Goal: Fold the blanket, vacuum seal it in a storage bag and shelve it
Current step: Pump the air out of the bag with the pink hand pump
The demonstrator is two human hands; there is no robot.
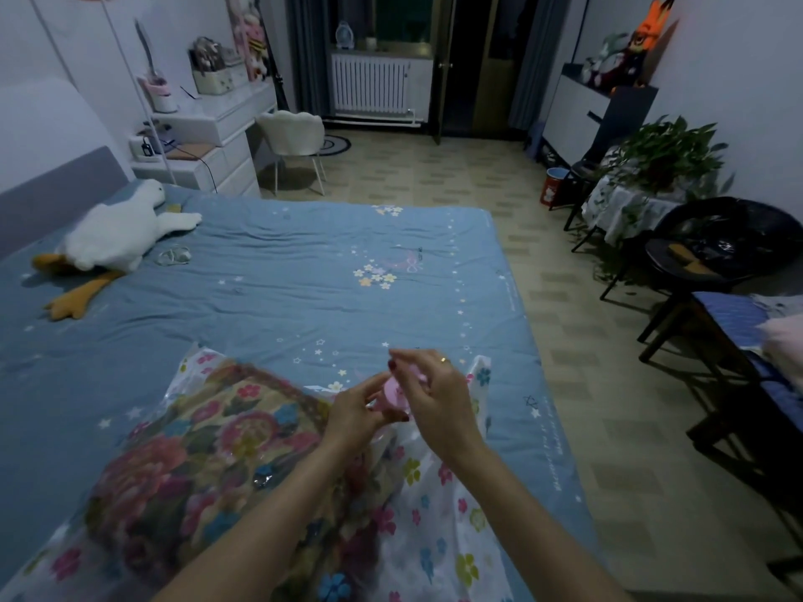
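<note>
Both hands work the pink valve of the storage bag on the bed.

The bed (282, 271) in a blue starred sheet fills the view from 9 to 1 o'clock. At 6 to 7 o'clock lies the flower-printed storage bag (439, 506), with the folded floral blanket (208, 449) inside its left part. A plush goose (113, 241) lies at 10 o'clock. At centre, the left hand (354, 412) and right hand (434, 401) each pinch the pink valve (393, 395) with curled fingers.

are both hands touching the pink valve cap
Touching. The head view shows left hand fingers and right hand fingers pinching the pink cap from either side.
</note>
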